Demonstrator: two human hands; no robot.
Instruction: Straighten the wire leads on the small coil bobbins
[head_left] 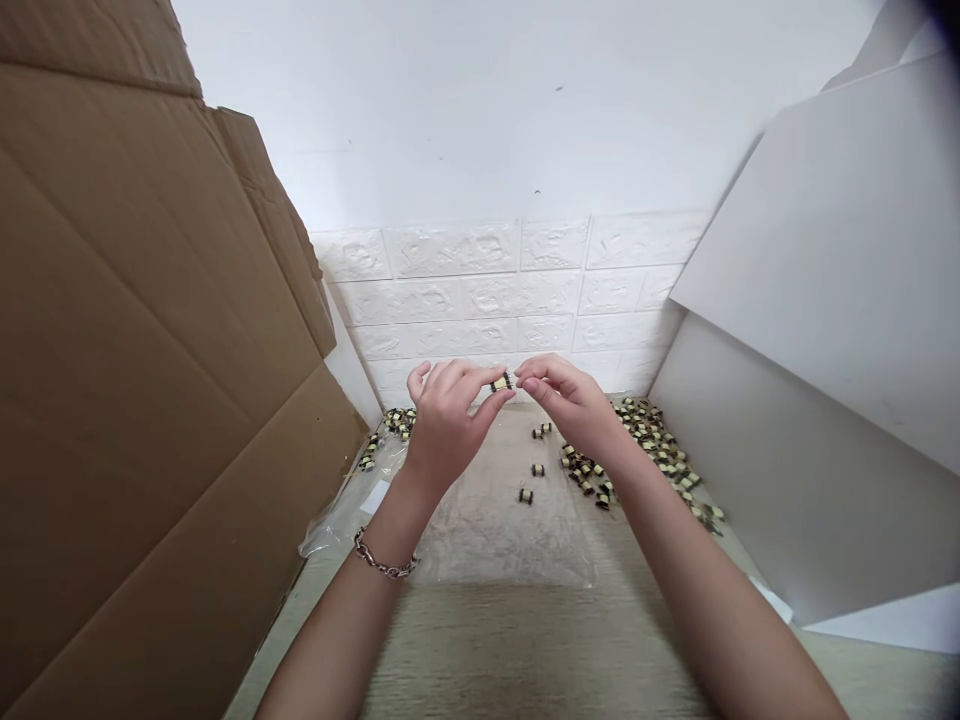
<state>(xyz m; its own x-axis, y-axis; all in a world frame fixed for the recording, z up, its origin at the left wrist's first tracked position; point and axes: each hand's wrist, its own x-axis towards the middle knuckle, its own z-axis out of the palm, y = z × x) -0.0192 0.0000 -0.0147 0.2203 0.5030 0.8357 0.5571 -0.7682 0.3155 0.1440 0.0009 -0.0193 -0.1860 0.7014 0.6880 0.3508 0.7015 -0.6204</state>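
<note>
Step in hand: both hands pinch one small yellow-and-black wound coil component in the air above the beige counter. The left hand and right hand each grip an end with thumb and forefinger. Its long axis appears to run left-right between the fingertips; its facing is too small to tell. Judged from its size, further handling calls for a fine fingertip grip. Like parts lie loose below.

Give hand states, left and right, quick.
Left hand: closed, pinching the small coil part.
Right hand: closed, pinching the same part's other end.
</note>
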